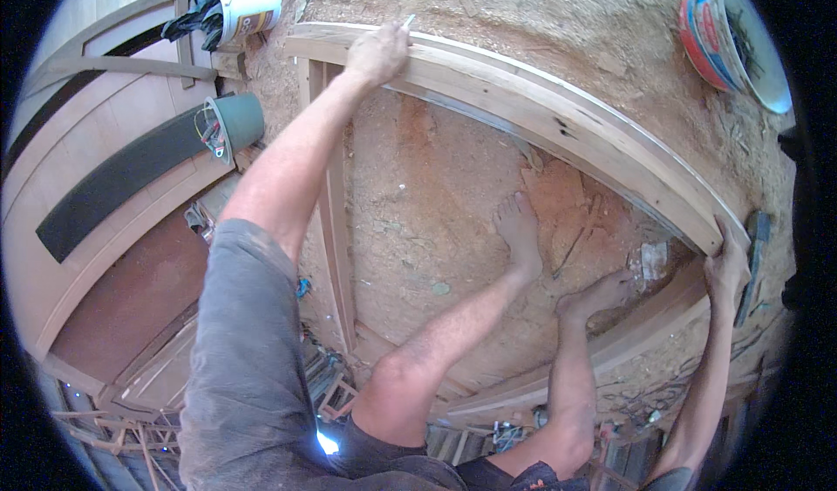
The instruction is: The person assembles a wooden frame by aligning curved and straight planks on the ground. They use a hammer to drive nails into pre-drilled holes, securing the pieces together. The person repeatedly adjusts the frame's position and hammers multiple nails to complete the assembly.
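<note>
Lying on the reddish dirt floor (418,194), a large pale rectangular wooden frame (558,116) shows a long top rail with dark knots and a stepped inner edge. The left hand (377,53) clenches over that rail near one corner; the right hand (725,269) grips the opposite corner. Bare feet stand inside.

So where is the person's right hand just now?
In the head view it is far right: the right hand grips the lower end of the wooden frame's long rail, beside a dark flat tool on the dirt.
</note>
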A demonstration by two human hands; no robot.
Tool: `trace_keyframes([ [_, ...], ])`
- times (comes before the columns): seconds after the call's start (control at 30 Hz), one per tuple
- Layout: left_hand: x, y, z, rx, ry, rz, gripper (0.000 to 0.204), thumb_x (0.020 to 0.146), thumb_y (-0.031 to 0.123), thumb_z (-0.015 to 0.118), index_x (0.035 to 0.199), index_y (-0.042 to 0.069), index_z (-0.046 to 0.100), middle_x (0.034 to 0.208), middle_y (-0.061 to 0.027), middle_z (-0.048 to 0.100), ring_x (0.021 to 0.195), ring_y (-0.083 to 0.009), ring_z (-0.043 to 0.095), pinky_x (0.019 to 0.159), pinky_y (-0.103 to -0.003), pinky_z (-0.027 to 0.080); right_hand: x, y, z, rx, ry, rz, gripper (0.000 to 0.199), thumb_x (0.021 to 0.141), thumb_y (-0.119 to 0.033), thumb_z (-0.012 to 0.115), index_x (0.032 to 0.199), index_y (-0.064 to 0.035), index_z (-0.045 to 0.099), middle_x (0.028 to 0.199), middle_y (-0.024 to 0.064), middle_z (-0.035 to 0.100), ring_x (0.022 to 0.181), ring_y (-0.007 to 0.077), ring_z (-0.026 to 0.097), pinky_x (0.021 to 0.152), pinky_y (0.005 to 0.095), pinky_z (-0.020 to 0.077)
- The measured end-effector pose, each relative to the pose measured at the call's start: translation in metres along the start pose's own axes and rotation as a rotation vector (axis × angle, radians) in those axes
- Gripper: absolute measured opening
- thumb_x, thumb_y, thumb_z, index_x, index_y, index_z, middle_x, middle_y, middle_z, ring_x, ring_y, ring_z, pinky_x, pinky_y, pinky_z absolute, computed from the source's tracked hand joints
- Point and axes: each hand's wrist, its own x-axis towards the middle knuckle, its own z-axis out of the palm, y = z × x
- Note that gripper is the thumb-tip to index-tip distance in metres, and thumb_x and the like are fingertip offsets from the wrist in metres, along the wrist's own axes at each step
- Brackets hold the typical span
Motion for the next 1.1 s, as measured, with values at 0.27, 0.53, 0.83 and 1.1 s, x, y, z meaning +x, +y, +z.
trace_keyframes([
  [0.27,-0.008,0.001,0.010,-0.103,0.062,-0.101,0.044,0.108,0.034,0.040,0.112,-0.002,0.065,0.111,-0.0278,0.073,0.109,-0.0476,0.069,0.094,-0.058,0.055,0.000,-0.013,-0.018,0.001,0.018,-0.016,0.066,0.077,0.012,0.054,0.138,-0.0123,0.066,0.127,0.0256,0.069,0.125,0.0428,0.064,0.107,0.0493,0.0492],
  [0.53,-0.004,-0.047,0.021,0.070,0.013,0.223,0.042,0.111,0.034,0.039,0.124,0.005,0.066,0.113,-0.0194,0.075,0.107,-0.0403,0.070,0.098,-0.049,0.052,-0.004,-0.022,-0.020,0.065,0.085,-0.051,0.068,0.079,-0.002,0.069,0.146,-0.0148,0.061,0.138,0.0206,0.064,0.131,0.0388,0.059,0.111,0.0512,0.0466],
  [0.83,-0.017,0.129,0.011,-0.215,-0.165,0.264,0.037,0.112,0.035,0.048,0.118,0.005,0.068,0.107,-0.0227,0.073,0.103,-0.0319,0.073,0.090,-0.044,0.053,-0.212,-0.022,0.079,0.595,0.063,0.819,0.122,0.068,-0.036,0.098,0.161,0.0025,0.027,0.159,0.0321,0.036,0.148,0.0450,0.036,0.121,0.0536,0.0340],
  [1.1,-0.070,0.450,0.038,-0.539,-0.198,0.347,0.033,0.109,0.036,0.054,0.117,0.007,0.067,0.100,-0.0249,0.072,0.098,-0.0442,0.070,0.087,-0.050,0.052,-0.268,-0.012,0.162,0.930,0.087,0.892,0.070,0.075,-0.030,0.092,0.131,0.0029,0.064,0.119,0.0219,0.075,0.115,0.0340,0.071,0.103,0.0431,0.0533],
])
